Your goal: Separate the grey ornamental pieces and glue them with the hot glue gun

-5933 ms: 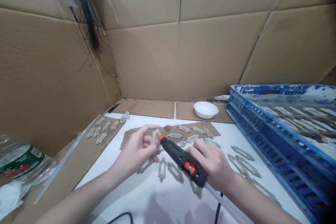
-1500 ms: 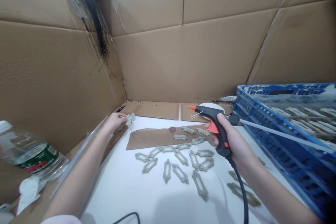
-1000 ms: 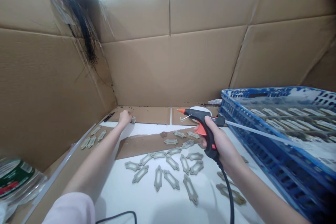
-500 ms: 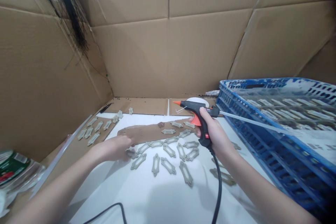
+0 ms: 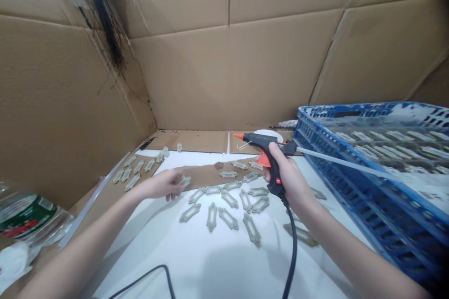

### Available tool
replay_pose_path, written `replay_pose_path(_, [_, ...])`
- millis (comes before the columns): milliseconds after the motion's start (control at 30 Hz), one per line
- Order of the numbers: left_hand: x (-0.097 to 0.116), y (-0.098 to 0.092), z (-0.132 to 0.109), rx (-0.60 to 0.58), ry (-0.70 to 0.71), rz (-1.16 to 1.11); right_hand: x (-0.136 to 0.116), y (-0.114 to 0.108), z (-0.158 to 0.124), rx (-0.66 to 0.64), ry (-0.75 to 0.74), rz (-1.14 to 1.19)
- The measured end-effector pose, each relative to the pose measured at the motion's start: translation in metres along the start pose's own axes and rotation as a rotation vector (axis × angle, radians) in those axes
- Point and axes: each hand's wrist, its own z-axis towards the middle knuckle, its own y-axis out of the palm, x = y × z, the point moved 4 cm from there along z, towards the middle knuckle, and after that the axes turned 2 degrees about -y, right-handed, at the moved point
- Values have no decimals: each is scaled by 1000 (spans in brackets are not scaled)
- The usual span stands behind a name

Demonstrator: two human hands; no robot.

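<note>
My right hand [image 5: 286, 170] is wrapped round a black and orange hot glue gun [image 5: 266, 149], its orange nozzle pointing left. A long translucent glue stick [image 5: 336, 160] sticks out of its back end. My left hand [image 5: 168, 184] pinches a small grey-green frame-shaped piece [image 5: 184, 181] by one end, just above the brown cardboard strip [image 5: 199, 175]. Several like pieces [image 5: 228, 218] lie scattered on the white tabletop, and a few rest on the strip's right part. A dark brown blob [image 5: 219, 165] sits on the strip's upper edge.
A blue plastic crate [image 5: 329, 168] with rows of similar pieces stands at the right. More pieces lie on cardboard [image 5: 121, 187] at the left. A clear bottle with a green label [image 5: 28, 217] is at the far left. Black cable [image 5: 293, 252] hangs from the gun. Cardboard walls [image 5: 228, 74] surround the table.
My left hand has risen off the tabletop with one frame-shaped piece, moving up to the cardboard strip. My right hand keeps the glue gun in about the same place. The view has shifted slightly.
</note>
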Motion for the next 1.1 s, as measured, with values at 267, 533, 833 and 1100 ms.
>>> replay_pose_path(267, [76,-2,-7,126,140,-651,-10,7,-16,5,-196,-139])
replay_pose_path(533, [82,17,-20,127,199,-707,-2,12,-30,-95,-473,-396])
replay_pose_path(833, [80,18,-23,163,132,-711,-9,27,-36,-265,-749,-569])
replay_pose_path(1100, [81,22,-27,198,129,-653,-6,33,-41,-334,-862,-586])
